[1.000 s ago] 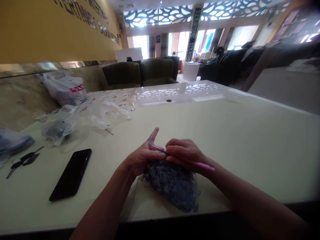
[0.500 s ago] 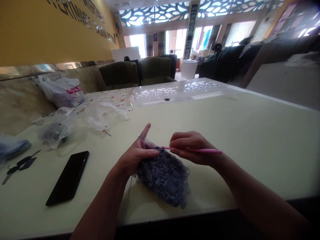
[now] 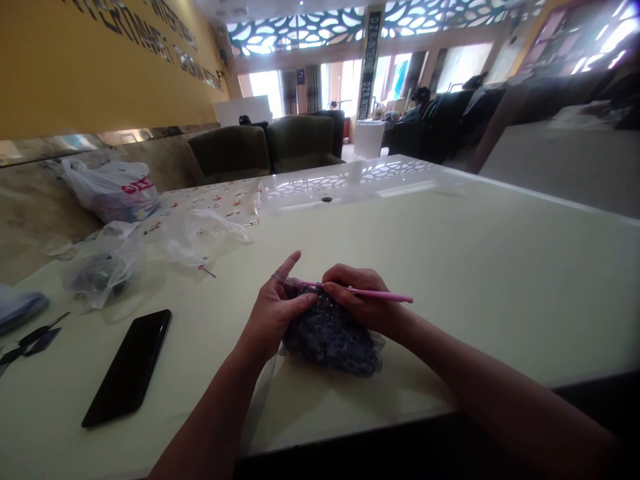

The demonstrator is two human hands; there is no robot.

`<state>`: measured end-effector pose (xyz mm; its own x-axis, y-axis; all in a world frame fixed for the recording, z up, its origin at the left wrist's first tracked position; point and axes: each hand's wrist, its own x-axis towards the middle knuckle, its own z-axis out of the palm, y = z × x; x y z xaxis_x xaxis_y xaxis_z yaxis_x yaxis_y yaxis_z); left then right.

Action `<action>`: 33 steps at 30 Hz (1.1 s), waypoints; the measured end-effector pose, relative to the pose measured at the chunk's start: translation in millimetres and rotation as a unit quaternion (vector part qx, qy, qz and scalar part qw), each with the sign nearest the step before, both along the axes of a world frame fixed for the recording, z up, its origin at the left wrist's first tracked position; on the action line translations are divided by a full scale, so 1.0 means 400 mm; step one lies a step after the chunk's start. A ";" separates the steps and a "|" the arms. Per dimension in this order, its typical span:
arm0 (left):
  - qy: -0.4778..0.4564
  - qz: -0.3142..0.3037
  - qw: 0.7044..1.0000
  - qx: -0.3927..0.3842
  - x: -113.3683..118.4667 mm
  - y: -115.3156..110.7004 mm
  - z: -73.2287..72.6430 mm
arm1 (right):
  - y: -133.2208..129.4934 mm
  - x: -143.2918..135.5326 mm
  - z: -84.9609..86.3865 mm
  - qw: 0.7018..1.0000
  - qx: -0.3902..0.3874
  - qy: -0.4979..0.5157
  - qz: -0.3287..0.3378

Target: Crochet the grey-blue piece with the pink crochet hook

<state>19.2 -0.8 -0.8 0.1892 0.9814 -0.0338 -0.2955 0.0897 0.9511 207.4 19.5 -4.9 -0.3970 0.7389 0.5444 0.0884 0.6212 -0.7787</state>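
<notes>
A dark blue-grey crocheted piece with ruffled, sheer loops hangs between my hands, just over the near part of the table. My left hand pinches its upper left edge between thumb and fingers, index finger pointing up. A thin sheer ribbon passes over that finger, and a strand trails down beside the wrist. My right hand is closed around a pink crochet hook held like a pencil. The hook's tip lies at the top edge of the piece, close to my left fingers; the exact stitch is too small to make out.
On the pale table, a black phone and keys lie at left. Behind them are thin plastic bags, a small red-ended item and a fuller white bag. Armchairs stand beyond.
My right hand and the hook have moved left, up against the piece and nearer my left hand. The lower end of the piece has swung up slightly. The whole view has shifted a little.
</notes>
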 end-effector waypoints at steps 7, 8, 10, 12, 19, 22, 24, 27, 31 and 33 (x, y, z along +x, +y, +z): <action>-0.011 -0.006 1.000 -0.003 -0.001 0.001 -0.003 | 0.001 0.005 0.011 0.998 -0.060 0.023 -0.014; -0.009 -0.001 1.000 0.001 -0.002 0.001 -0.002 | 0.002 0.009 0.013 0.998 -0.061 0.021 -0.009; 0.002 0.017 1.000 0.014 -0.003 0.001 -0.001 | 0.003 0.017 0.018 0.999 -0.050 0.011 0.007; 0.014 0.031 0.999 0.026 -0.003 -0.001 -0.001 | 0.004 0.024 0.023 0.999 -0.029 0.000 0.018; 0.069 0.037 0.994 0.072 -0.002 -0.009 0.006 | 0.006 0.032 0.026 0.997 0.034 -0.040 0.049; 0.121 0.059 0.986 0.093 0.004 -0.012 0.009 | 0.007 0.029 0.024 0.992 0.091 -0.072 0.048; 0.151 0.081 0.979 0.111 0.008 -0.013 0.007 | 0.008 0.027 0.021 0.982 0.149 -0.109 0.035; 0.190 0.103 0.966 0.139 0.013 -0.016 0.000 | 0.007 0.022 0.015 0.952 0.244 -0.183 -0.010; 0.239 0.125 0.948 0.167 0.021 -0.021 -0.011 | 0.004 0.008 0.005 0.902 0.337 -0.256 -0.090; 0.251 0.141 0.941 0.175 0.026 -0.023 -0.014 | 0.005 -0.001 -0.003 0.881 0.372 -0.266 -0.125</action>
